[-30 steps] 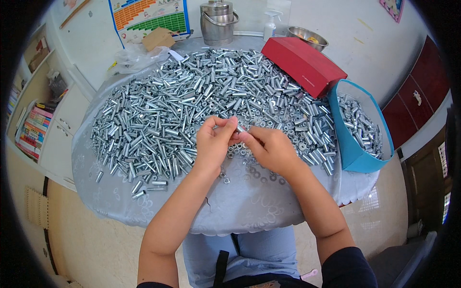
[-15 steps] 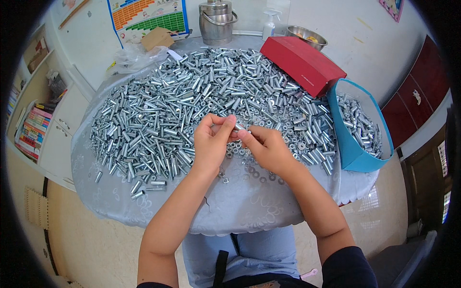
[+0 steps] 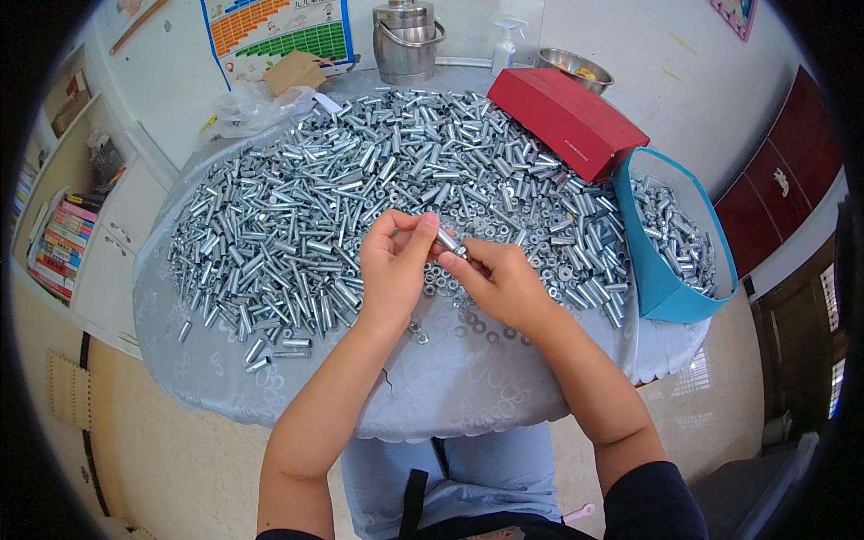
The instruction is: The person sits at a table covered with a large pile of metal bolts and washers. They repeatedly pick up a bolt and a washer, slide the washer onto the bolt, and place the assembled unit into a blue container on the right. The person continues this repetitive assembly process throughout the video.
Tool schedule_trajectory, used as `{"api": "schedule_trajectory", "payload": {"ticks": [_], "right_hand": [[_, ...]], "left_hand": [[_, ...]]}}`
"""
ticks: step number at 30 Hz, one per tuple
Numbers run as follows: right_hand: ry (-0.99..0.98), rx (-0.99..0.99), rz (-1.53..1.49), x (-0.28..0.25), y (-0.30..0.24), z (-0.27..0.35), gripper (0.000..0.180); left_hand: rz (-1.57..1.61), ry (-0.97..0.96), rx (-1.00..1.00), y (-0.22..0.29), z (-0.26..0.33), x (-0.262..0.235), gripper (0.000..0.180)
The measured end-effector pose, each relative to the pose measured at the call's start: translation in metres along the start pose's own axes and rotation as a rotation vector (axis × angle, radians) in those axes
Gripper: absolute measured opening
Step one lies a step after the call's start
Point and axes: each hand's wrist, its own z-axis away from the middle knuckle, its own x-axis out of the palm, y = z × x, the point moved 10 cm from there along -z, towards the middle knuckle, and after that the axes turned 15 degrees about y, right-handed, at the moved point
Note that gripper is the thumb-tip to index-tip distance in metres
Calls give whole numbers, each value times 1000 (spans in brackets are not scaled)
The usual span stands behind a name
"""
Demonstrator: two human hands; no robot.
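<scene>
Tube: it lay at the centre of the frame, slanting down to the right between both hands, above the near edge of the heap.
Left hand: (image 3: 394,259) thumb and forefinger pinched the tube's (image 3: 448,240) upper-left end.
Right hand: (image 3: 504,277) thumb and curled forefinger gripped its lower-right end.
Bin: the blue bin (image 3: 675,306), at the right of the frame, already held many metal pieces (image 3: 679,247); these looked like the finished share, though that was a judgement.
Heap: loose tubes (image 3: 261,216) covered most of the desk (image 3: 315,391) from the left to the upper middle, so far more seemed left than done.
Small parts: nuts (image 3: 540,261) lay right of centre, with washers (image 3: 493,337) nearer the desk's front edge; plenty looked unused.
In hand: one piece seemed partway through being fitted, its lower-right end apparently carrying a ring or nut too small to be sure of.
Hidden: the fingers covered both tips of the tube, and the left hand's lower fingers were folded out of sight.
Hard to see: the bin's depth, the heap behind the red box (image 3: 567,121), and whether the bin's pieces were assembled.
</scene>
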Motion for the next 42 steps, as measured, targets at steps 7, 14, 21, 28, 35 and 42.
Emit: {"api": "schedule_trajectory", "payload": {"ticks": [7, 14, 21, 28, 35, 42], "right_hand": [[-146, 457, -503, 25, 28, 13, 43], [19, 177, -181, 10, 18, 4, 34], [157, -186, 141, -13, -21, -1, 28], [8, 136, -157, 11, 19, 4, 35], [-287, 759, -923, 46, 27, 24, 42], [-154, 632, -708, 35, 26, 16, 40]], "left_hand": [[40, -31, 49, 8, 3, 5, 10], [45, 28, 47, 5, 2, 0, 11], [80, 2, 105, 9, 5, 3, 12], [4, -6, 157, 10, 2, 2, 12], [2, 10, 202, 18, 3, 1, 15], [31, 22, 181, 14, 2, 0, 15]]}}
